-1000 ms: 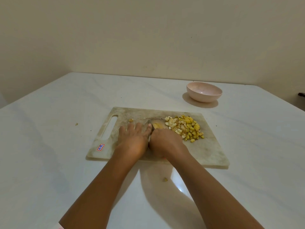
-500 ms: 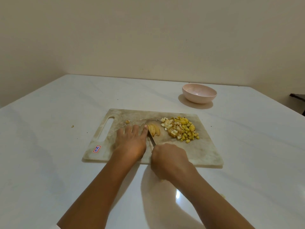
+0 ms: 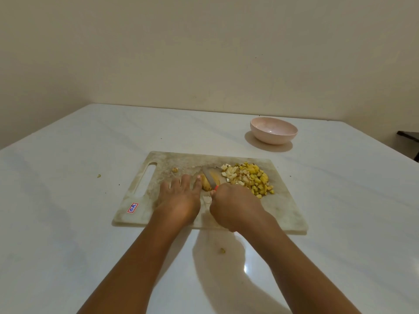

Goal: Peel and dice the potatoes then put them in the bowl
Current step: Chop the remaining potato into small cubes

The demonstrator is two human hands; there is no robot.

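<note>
On a pale marble cutting board (image 3: pixel 283 214), yellow potato slices (image 3: pixel 206 183) lie at the middle. My left hand (image 3: pixel 179 198) rests flat on the board, its fingertips pressed against the slices' left side. My right hand (image 3: pixel 233 207) is shut on a knife (image 3: pixel 210 179) with a red handle; the blade lies across the slices, pointing away from me. A heap of diced potato (image 3: pixel 249 179) sits on the board's right half. The pink bowl (image 3: pixel 273 130) stands beyond the board at the back right, with nothing visible in it.
The board lies on a white glossy table (image 3: pixel 68 223). Small potato scraps lie on the table at the left (image 3: pixel 99 175) and near the front (image 3: pixel 222 250), and one bit (image 3: pixel 174 169) rests on the board. A dark object (image 3: pixel 408 135) shows past the table's right edge.
My right hand has pushed the knife forward over the potato slices after drawing it back half a second ago. My left hand has stayed against the slices.
</note>
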